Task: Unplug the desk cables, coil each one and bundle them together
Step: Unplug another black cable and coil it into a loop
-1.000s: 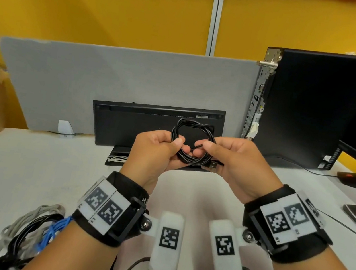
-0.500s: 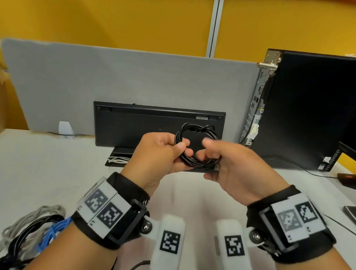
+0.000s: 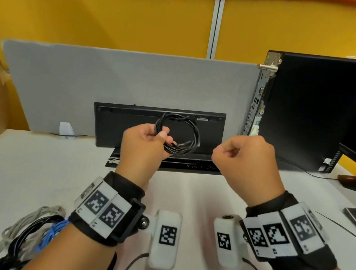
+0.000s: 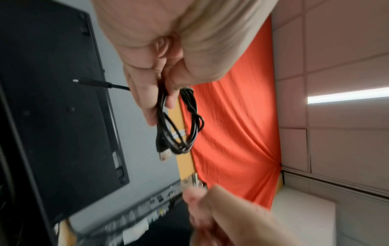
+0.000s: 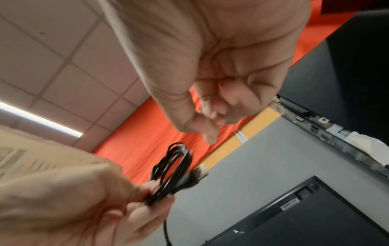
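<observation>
Left hand [image 3: 145, 143] pinches coiled black USB cable [image 3: 178, 135] at gathered strands. Right hand [image 3: 244, 159] apart, fist curled, empty. Cable light, limp, springy; likely uncoils unless gripped across all loops.

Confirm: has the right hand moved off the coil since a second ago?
Yes. The right hand has let go of the black coil and shifted right, toward the computer tower.

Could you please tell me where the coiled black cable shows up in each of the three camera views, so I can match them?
Head: the coiled black cable sits just left of centre, held by the left hand.
Left wrist: centre, hanging below that hand's fingers.
Right wrist: lower centre, pinched by the left hand.
Shared landmark: the black keyboard propped behind it, seen in all three.
</observation>
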A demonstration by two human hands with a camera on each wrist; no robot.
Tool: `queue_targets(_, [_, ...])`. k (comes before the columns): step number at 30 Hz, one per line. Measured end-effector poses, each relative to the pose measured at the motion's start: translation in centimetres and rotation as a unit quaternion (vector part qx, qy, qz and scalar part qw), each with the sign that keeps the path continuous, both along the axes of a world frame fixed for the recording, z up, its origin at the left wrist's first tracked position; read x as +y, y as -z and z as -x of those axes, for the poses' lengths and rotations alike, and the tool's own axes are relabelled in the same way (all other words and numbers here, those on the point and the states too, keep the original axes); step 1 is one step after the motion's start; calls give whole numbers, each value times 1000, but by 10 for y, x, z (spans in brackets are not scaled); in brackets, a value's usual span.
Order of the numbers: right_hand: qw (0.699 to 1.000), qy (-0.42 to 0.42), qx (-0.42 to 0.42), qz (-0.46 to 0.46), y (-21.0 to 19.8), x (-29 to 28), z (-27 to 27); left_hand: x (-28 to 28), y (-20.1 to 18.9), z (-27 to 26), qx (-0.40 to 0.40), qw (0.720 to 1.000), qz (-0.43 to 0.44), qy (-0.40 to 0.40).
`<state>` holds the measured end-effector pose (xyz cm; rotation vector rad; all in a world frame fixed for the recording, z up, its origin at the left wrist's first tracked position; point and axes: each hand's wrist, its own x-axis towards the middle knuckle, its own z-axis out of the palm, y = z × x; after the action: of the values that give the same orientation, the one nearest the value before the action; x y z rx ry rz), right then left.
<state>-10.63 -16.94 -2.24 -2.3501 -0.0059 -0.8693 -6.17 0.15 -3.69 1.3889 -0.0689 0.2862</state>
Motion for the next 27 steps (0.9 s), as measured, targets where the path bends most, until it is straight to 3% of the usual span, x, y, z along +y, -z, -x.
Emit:
queue_targets(2, [997, -32, 17, -74, -2, -3, -1, 7, -2, -4, -16, 1000, 4, -9])
queue_targets(5, [959, -123, 113, -230, -3, 7, 1, 5, -3, 0, -37, 999, -12, -3])
queue_targets(10, [947, -134, 126, -263, 6, 21, 1, -7, 0, 9, -71, 995, -69, 16])
queue_targets(16, [940, -103, 130, -299, 9, 19, -4, -12, -1, 13, -69, 995, -69, 38])
queue_targets(20, [959, -66, 92, -260, 11, 16, -5, -14, 1, 14, -44, 995, -51, 68])
queue_targets(24, [991, -24, 38, -130, 13, 6, -8, -14, -2, 12, 28, 991, -44, 127])
queue_targets(27, [998, -27, 36, -38, 13, 3, -8, -9, -4, 10, 62, 981, -100, 154])
